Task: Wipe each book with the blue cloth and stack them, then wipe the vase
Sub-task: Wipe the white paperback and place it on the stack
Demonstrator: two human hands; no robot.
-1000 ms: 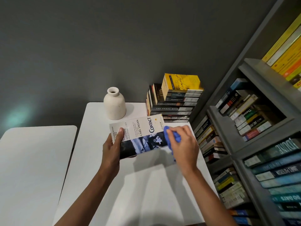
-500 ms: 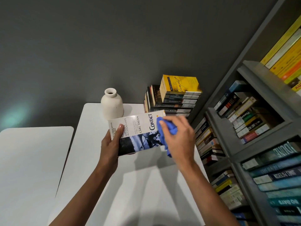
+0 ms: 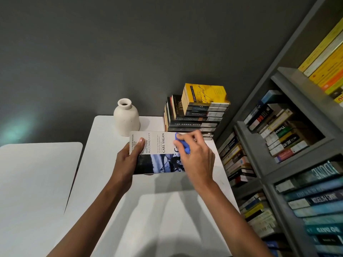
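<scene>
1. Head view: the left grip [image 3: 128,160] holds the book [image 3: 159,154] by its left end, thumb on the cover, over the desk [image 3: 148,210].
2. The right grip [image 3: 196,156] is bunched round the cloth [image 3: 182,145], pressing it on the cover's right half.
3. Step in hand, I judge: wiping this book. The vase [image 3: 126,120] waits just beyond it.
4. The next move calls for finishing the cover, then laying the book squarely on the stack [image 3: 196,115] at the desk's far right corner, since that pile looks uneven.

Blue cloth [image 3: 182,145] on held book [image 3: 157,154].
</scene>
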